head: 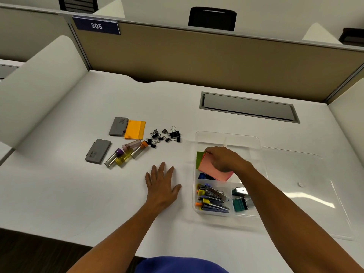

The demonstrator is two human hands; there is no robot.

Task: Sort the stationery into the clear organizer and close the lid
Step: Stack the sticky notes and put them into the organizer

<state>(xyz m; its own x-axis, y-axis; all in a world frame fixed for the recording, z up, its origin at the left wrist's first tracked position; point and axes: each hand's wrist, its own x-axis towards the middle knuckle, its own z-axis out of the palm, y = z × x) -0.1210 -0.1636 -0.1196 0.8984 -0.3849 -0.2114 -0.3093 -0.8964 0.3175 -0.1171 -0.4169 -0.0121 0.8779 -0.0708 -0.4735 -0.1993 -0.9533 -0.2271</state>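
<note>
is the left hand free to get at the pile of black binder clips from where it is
Probably yes: the left hand lies flat and empty on the desk, and only bare desk shows between it and the black binder clips.

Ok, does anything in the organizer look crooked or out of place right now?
Yes. The pink pad of sticky notes, gripped by the right hand, lies tilted in the clear organizer, its lower corner overhanging a divider rather than sitting flat in one compartment. A green pad peeks from beneath. Nothing looks spilled or damaged.

We face a white desk point(78, 194); beyond the hands a tan partition point(197, 60) bears a blue 305 sign point(96, 26); a grey cable hatch point(249, 107) lies past the right hand; dark floor point(29, 251) shows nearest us.
</note>
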